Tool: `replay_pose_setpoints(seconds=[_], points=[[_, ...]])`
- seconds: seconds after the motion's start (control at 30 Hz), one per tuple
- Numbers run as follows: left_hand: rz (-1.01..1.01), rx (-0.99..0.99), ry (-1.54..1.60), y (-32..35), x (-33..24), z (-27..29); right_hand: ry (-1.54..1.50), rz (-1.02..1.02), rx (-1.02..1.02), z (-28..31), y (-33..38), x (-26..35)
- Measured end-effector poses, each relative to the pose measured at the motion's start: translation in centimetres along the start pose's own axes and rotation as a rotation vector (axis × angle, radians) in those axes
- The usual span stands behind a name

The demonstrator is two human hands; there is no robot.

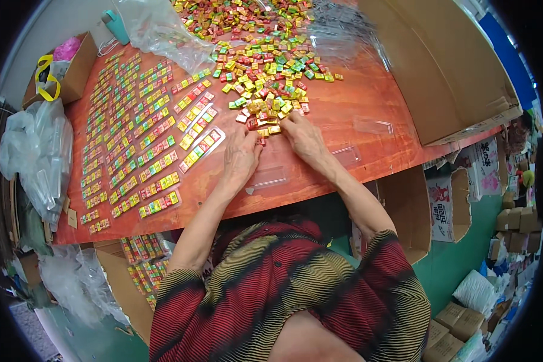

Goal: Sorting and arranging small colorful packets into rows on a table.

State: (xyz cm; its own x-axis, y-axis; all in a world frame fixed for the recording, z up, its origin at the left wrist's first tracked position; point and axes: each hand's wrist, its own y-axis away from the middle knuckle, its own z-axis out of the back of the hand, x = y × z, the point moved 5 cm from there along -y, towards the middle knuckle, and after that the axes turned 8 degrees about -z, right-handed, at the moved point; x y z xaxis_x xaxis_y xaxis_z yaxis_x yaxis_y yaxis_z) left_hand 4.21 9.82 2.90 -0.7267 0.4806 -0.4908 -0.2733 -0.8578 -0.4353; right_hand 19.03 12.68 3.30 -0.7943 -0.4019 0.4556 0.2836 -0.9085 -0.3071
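Both my hands are at the near edge of a heap of small red, yellow and green boxes [271, 90] on the red-brown table. My left hand [242, 158] has its fingers curled at a red small box [251, 123], with another red one by the thumb. My right hand [306, 139] reaches in from the other side, fingertips bent together against yellow small boxes [274, 129]; what they pinch is hidden. Just below my hands lies a clear plastic tray [268, 177]. On the left, filled trays [202, 149] of the same boxes lie in slanting rows.
More clear trays [347, 155] lie right of my right arm. A large cardboard carton [446, 66] stands on the table's right side. Plastic film [163, 36] and a teal bottle-like item [114, 26] are at the back left. An open carton [123, 283] sits below the table's near edge.
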Motion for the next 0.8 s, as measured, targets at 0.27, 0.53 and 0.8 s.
replay_pose_setpoints(seconds=[0.27,0.53,0.8], points=[[0.100,0.022,0.036,0.5,0.3,0.9,0.067,-0.007,0.046,0.2,-0.4,2.7],[0.137,0.140,0.071,1.3,1.5,0.8,0.067,0.151,0.232,-2.1,-0.5,2.6],[0.174,0.048,0.062,0.8,-0.3,0.0,0.126,-0.023,0.217,-2.3,0.5,2.1]])
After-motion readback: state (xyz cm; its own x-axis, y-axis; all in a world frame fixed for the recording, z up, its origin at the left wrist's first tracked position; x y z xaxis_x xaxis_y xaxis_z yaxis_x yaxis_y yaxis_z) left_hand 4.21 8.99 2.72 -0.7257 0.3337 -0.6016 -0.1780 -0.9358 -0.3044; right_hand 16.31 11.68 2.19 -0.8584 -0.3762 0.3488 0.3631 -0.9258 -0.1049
